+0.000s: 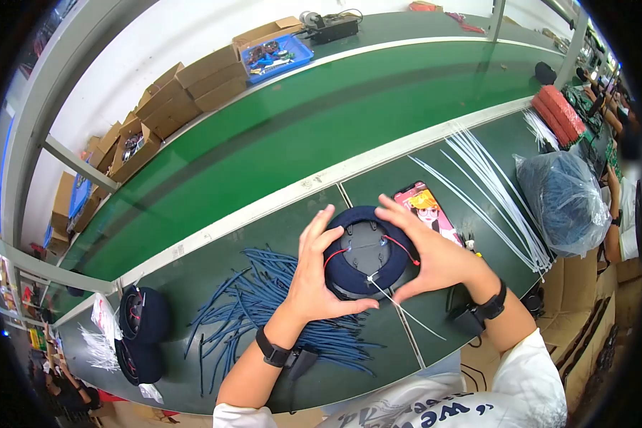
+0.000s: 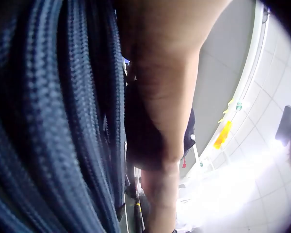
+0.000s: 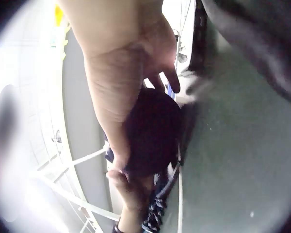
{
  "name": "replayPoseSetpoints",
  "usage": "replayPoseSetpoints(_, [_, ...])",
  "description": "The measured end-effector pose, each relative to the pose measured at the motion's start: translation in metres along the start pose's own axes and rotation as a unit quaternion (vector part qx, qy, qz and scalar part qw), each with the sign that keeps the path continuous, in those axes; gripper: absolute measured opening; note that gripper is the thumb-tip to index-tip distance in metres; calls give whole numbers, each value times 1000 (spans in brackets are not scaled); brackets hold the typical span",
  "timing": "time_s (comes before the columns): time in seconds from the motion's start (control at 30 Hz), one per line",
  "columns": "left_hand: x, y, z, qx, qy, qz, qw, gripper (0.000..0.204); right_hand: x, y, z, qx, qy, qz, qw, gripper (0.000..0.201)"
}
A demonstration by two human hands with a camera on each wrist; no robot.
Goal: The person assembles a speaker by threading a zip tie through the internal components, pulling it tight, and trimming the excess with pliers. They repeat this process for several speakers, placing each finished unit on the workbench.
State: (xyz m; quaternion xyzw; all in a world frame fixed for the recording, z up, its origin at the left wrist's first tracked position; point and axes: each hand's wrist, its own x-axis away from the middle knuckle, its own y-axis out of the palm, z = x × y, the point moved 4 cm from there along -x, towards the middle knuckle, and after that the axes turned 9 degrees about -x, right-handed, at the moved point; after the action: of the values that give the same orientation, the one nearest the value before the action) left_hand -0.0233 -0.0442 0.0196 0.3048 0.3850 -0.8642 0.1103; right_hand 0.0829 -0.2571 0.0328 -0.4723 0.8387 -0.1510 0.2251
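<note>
A round navy fabric-covered piece (image 1: 391,273) with a black plastic centre, red wires and a white cable tie at its lower edge is between both hands over the bench. My left hand (image 1: 309,274) curves round its left side, fingers on the upper left rim, thumb stretched below. On the right, my right hand (image 1: 439,258) curves round it with fingers at the top and the thumb at the lower right. The right wrist view shows the thumb of my right hand (image 3: 111,92) along the dark piece (image 3: 153,131). The left wrist view shows my left hand (image 2: 165,82) partly hiding it.
Blue braided sleeves (image 1: 253,299) lie left of and below the hands. Two similar navy pieces (image 1: 150,314) stand farther left. A phone (image 1: 428,211), long white cable ties (image 1: 492,192) and a plastic-wrapped bundle (image 1: 563,203) are on the right. Cardboard boxes (image 1: 165,107) line the back shelf.
</note>
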Motion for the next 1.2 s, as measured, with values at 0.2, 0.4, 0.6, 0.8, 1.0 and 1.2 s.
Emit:
replayPoseSetpoints(0.2, [7,1,15,-46,124,8,991,50,29,-24,-63,80,44,67,994,49])
replayPoseSetpoints(0.4, [5,6,24,-45,106,-21,993,34,30,34,-58,183,-22,-12,983,18])
replayPoseSetpoints(0.6, [10,13,18,-3,72,-35,997,26,38,18,-57,130,-16,-40,991,12])
replayPoseSetpoints(0.8, [-16,-46,22,-64,18,44,997,41,48,33,-109,256,-84,135,953,30])
replayPoseSetpoints(1.0, [-22,-71,19,-44,12,-50,998,14,32,132,-69,214,13,-73,974,21])
replayPoseSetpoints(1.2, [-13,-64,32,43,-44,-296,953,30,27,134,-62,209,-25,-29,977,15])
